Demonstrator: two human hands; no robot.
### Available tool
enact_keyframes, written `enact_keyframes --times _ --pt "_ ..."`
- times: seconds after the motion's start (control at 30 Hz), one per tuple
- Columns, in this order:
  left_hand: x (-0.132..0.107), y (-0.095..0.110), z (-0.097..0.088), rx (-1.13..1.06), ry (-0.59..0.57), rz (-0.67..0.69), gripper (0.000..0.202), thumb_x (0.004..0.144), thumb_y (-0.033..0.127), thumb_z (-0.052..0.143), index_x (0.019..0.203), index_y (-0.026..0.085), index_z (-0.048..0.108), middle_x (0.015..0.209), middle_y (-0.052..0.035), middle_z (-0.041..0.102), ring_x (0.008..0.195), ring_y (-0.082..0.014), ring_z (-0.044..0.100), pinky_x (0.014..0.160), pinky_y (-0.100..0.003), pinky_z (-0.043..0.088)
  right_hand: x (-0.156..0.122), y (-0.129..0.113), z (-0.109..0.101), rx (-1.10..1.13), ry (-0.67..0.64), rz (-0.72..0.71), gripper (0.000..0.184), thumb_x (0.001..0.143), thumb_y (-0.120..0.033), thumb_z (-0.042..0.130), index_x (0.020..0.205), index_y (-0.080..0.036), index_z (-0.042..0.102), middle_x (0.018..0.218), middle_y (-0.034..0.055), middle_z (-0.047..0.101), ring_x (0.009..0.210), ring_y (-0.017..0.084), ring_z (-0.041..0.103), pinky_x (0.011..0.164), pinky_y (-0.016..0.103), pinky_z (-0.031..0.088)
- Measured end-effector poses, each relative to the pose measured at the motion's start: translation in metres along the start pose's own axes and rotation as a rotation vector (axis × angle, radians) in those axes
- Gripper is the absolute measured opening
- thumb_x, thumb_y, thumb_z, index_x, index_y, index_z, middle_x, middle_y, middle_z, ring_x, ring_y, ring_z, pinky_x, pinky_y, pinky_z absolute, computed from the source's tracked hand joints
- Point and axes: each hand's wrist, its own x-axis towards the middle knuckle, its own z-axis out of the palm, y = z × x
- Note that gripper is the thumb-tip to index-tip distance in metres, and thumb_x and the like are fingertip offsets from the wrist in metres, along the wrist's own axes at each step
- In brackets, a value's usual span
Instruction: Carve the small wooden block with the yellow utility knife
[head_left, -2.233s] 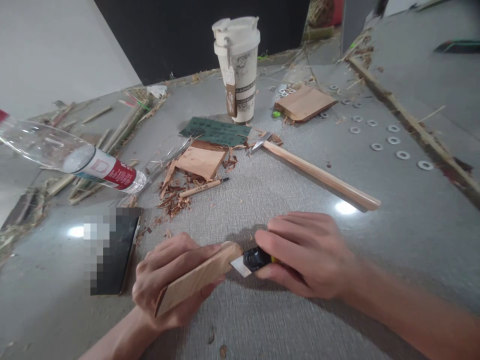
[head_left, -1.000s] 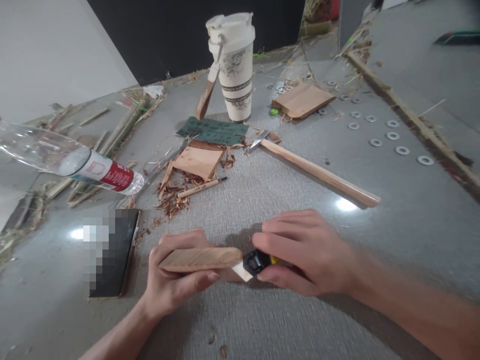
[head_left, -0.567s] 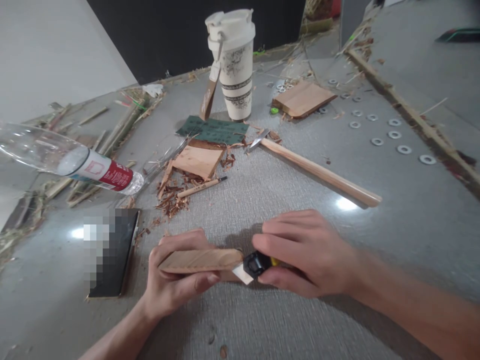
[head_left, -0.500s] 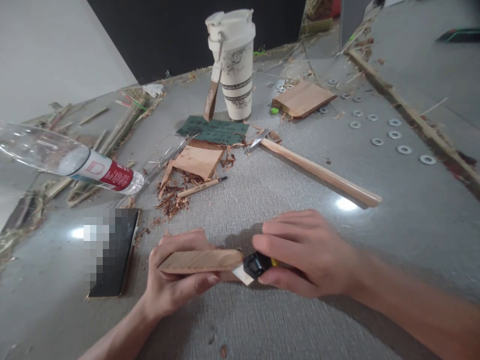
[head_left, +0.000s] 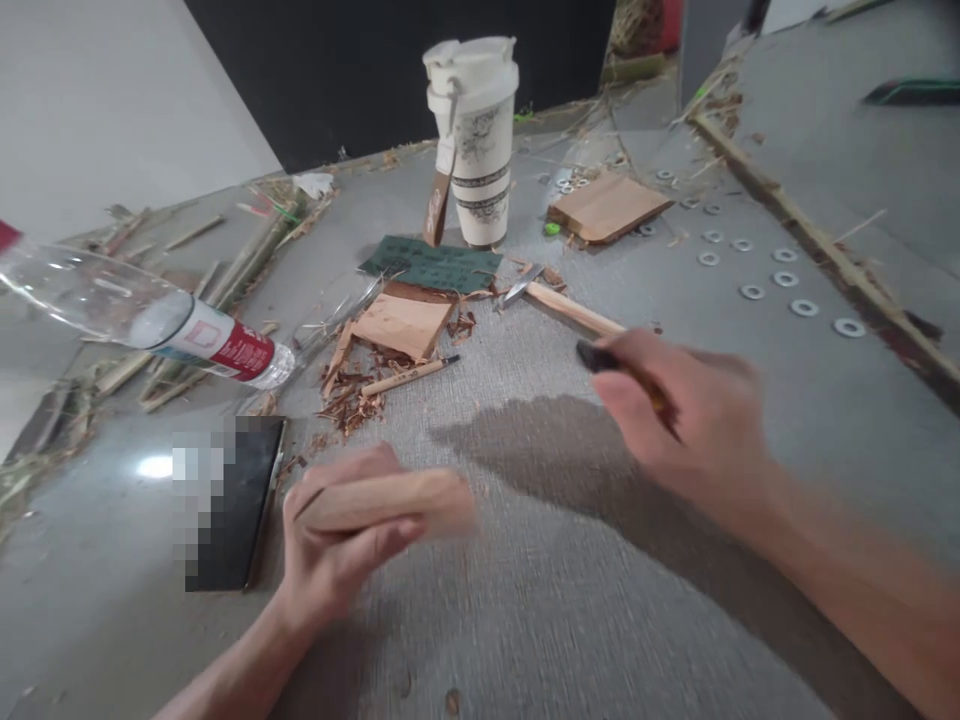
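My left hand point(head_left: 330, 560) is closed around a pale piece of wood point(head_left: 382, 500), whose right end is smeared by motion. My right hand point(head_left: 694, 425) grips a black and yellow utility knife point(head_left: 598, 357), raised to the right and apart from the wood; its blade cannot be made out. Just beyond that hand, a small hammer point(head_left: 574, 308) lies with the end of its handle hidden behind the fingers. A thin wooden-handled carving tool point(head_left: 405, 376) rests among wood shavings point(head_left: 345, 400) beside a square wooden piece point(head_left: 401, 323).
Green sandpaper point(head_left: 435, 265) lies before a white lidded cup point(head_left: 480, 150), against which a brush point(head_left: 436, 205) leans. A plastic bottle point(head_left: 225, 340) and a black phone point(head_left: 247, 510) are at left. Another wooden board point(head_left: 611, 207) and several washers point(head_left: 785, 280) lie at right.
My right hand has drawn the utility knife away from the wood, up and to the right. The wood in my left hand has shifted slightly left and tilted.
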Motion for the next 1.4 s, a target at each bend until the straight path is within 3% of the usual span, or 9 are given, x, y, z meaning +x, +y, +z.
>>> enact_keyframes --times 0.17,0.47,0.7,1.4 --pt "0.013 0.002 -0.002 -0.072 -0.068 0.056 0.032 0.089 0.050 0.084 0.080 0.021 0.077 0.069 0.0009 0.070 0.060 -0.0129 0.063 0.056 -0.024 0.049 -0.011 -0.020 0.004 0.122 -0.254 -0.253 0.038 0.114 -0.050 0.041 0.097 -0.022 0.060 0.075 -0.0019 0.063 0.063 0.013 0.052 0.060 0.029 0.036" --pt "0.010 0.002 0.001 -0.030 -0.158 0.110 0.027 0.097 0.051 0.076 0.090 0.025 0.078 0.073 0.0014 0.075 0.061 -0.0137 0.066 0.056 -0.026 0.052 -0.008 -0.030 0.003 0.161 -0.312 -0.400 0.044 0.115 -0.049 0.037 0.091 -0.021 0.059 0.071 -0.0024 0.055 0.063 0.013 0.047 0.060 0.030 0.034" --pt "0.013 0.010 0.004 -0.012 -0.152 0.123 0.027 0.093 0.053 0.079 0.091 0.026 0.078 0.069 0.0015 0.075 0.056 -0.0145 0.066 0.051 -0.027 0.050 -0.009 -0.033 0.003 0.142 -0.317 -0.415 0.046 0.116 -0.048 0.034 0.089 -0.020 0.059 0.071 -0.0028 0.055 0.062 0.012 0.046 0.060 0.029 0.034" --pt "0.018 0.011 0.004 -0.030 -0.212 0.200 0.030 0.097 0.049 0.076 0.088 0.021 0.076 0.071 -0.0016 0.077 0.057 -0.0147 0.066 0.053 -0.028 0.053 -0.010 -0.034 0.004 0.161 -0.344 -0.434 0.050 0.116 -0.051 0.030 0.091 -0.021 0.060 0.071 -0.0031 0.054 0.062 0.013 0.045 0.060 0.030 0.033"
